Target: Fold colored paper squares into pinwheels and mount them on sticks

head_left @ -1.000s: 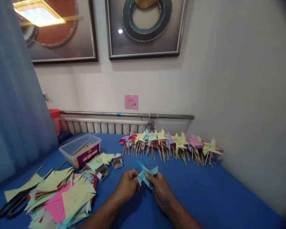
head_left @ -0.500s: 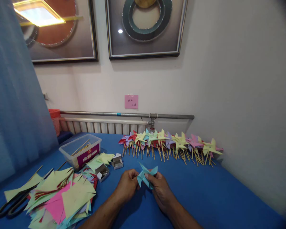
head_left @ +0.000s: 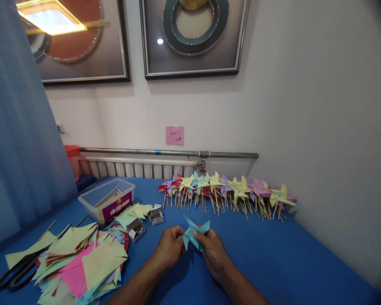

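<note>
Both hands meet over the middle of the blue table (head_left: 273,262), close to the near edge. The left hand (head_left: 169,245) and right hand (head_left: 213,250) are both pinching a light blue paper pinwheel (head_left: 193,234), fingertips pressed together on its folded points from either side, so it sits just above the cloth between them.

Along the far edge by the wall there's a long row of finished pinwheels (head_left: 228,188) on wooden sticks, yellow, pink, red, purple, all leaning together. Toward the far left corner sits a clear plastic tub (head_left: 107,204) with sticks in it. Just beside it are two small open boxes (head_left: 136,229), looks like pins inside, hard to tell. The near left corner is covered by a messy heap of cut paper squares (head_left: 89,258), mostly yellow and pink, with black scissors (head_left: 9,277) at the left edge, partly under the paper.
</note>
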`<state>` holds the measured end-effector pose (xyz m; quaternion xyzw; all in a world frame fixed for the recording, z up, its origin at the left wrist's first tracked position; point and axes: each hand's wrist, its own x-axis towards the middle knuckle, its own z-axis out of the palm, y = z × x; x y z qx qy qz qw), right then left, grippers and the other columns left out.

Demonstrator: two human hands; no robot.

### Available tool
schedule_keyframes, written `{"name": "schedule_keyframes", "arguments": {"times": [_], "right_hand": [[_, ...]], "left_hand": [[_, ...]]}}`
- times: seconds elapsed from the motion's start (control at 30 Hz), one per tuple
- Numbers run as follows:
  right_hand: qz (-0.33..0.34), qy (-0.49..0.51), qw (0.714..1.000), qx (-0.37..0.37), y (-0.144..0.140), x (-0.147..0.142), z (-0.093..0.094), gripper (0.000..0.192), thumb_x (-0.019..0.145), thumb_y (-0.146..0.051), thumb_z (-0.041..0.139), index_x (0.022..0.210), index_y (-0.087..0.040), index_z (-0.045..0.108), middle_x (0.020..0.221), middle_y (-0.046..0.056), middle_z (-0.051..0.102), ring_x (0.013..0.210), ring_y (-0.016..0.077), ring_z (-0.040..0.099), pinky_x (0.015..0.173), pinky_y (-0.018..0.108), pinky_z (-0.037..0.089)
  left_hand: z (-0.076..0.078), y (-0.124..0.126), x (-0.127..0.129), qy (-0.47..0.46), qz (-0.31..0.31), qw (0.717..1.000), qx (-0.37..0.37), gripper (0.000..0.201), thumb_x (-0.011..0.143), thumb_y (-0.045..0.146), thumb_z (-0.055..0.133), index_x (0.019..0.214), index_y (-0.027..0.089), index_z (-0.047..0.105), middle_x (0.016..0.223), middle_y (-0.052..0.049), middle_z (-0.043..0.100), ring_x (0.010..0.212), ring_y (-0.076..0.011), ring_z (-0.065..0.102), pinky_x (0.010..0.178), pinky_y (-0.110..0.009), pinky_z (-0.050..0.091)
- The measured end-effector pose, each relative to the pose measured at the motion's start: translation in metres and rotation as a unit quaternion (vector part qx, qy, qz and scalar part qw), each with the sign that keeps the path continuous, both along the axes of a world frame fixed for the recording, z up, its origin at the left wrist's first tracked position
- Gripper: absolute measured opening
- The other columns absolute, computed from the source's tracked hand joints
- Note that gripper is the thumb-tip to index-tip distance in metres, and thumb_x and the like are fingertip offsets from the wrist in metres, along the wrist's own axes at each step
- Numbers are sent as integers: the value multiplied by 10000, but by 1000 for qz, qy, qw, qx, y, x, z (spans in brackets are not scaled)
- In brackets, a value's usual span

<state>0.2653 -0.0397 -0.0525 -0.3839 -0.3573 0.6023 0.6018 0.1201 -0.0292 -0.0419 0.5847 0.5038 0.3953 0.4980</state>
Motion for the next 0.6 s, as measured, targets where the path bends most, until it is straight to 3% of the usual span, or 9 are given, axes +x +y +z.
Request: {"name": "schedule_keyframes", "arguments": {"times": [0.27, 0.6], "right_hand": [[-12, 0, 1000, 4, 1, -1, -2, 347, 599, -372, 896, 791, -180, 679, 683, -6, 684, 633, 162, 595, 659, 283, 468], [-7, 1, 1000, 9, 3, 0, -6, 343, 617, -360, 895, 817, -177, 684, 708, -2, 699, 642, 156, 596, 664, 279, 467]], "left_hand": [[-1, -4, 2, 28, 38, 997, 67, 287, 781, 392, 639, 614, 196, 514, 510, 31, 496, 507, -107, 406, 494, -221, 261], [0, -5, 4, 24, 39, 997, 61, 308, 793, 417, 626, 620, 197, 499, 509, 41, 467, 489, -100, 373, 490, -224, 268]]}}
